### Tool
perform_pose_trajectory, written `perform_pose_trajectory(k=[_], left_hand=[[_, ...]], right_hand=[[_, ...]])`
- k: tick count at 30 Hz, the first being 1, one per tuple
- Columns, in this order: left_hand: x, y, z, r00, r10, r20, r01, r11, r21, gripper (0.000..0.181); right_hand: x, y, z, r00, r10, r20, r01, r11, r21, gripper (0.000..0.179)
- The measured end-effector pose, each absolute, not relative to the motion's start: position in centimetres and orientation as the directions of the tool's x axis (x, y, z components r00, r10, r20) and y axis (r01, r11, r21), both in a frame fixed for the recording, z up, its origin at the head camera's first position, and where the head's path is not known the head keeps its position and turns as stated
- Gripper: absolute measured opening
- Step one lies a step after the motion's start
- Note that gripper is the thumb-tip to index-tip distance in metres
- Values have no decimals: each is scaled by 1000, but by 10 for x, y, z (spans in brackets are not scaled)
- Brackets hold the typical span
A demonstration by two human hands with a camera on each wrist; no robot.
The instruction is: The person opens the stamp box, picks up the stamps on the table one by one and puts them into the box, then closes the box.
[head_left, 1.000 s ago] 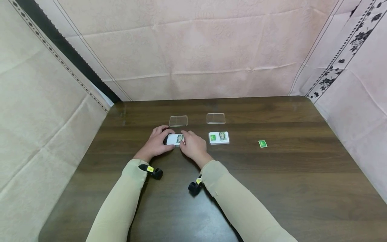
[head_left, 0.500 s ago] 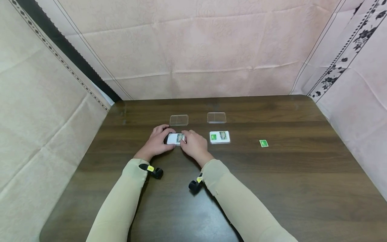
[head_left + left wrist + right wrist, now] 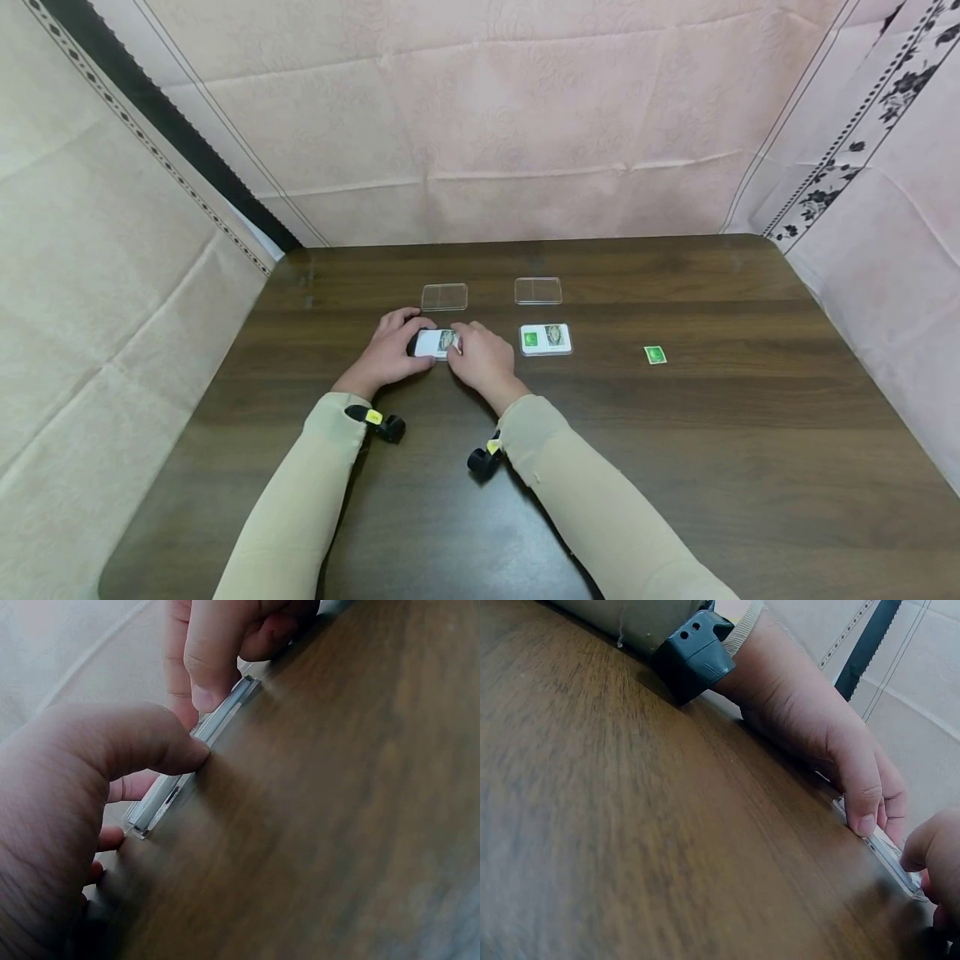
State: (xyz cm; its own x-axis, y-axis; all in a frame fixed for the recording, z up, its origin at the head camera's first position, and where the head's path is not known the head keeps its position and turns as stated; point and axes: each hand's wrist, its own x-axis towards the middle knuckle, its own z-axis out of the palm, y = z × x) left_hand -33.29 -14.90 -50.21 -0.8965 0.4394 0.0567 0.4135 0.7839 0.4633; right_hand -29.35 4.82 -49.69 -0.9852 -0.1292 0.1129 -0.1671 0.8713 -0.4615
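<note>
In the head view a flat clear plastic case with a white card inside point(image 3: 428, 343) lies near the middle of the table, a grey-green stamp-like picture point(image 3: 447, 340) at the card's right end. My left hand point(image 3: 387, 354) grips its left part, with the thumb on the near edge and fingers on the far side. My right hand point(image 3: 484, 360) pinches the right end between thumb and forefinger, partly covering the picture. Seen edge-on in the left wrist view, the case point(image 3: 156, 806) rests on the wood between both hands. Its far end is hidden by fingers.
To the right lies a similar case point(image 3: 545, 340) with a green square and a grey-green picture on its card. Two clear lids point(image 3: 445, 297) stand in a row behind the cases. A small green stamp-like square point(image 3: 656, 355) lies farther right on the brown table point(image 3: 675, 483).
Both hands stay on the case in nearly the same position. The whole head view has shifted very slightly.
</note>
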Motion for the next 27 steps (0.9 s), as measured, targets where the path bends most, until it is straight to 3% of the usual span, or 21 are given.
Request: perform_pose_trajectory(k=[27], left_hand=[[-333, -148, -501, -895, 440, 65, 417, 780, 466, 52]], right_hand=[[-292, 51, -496, -981, -151, 123, -192, 854, -484, 42]])
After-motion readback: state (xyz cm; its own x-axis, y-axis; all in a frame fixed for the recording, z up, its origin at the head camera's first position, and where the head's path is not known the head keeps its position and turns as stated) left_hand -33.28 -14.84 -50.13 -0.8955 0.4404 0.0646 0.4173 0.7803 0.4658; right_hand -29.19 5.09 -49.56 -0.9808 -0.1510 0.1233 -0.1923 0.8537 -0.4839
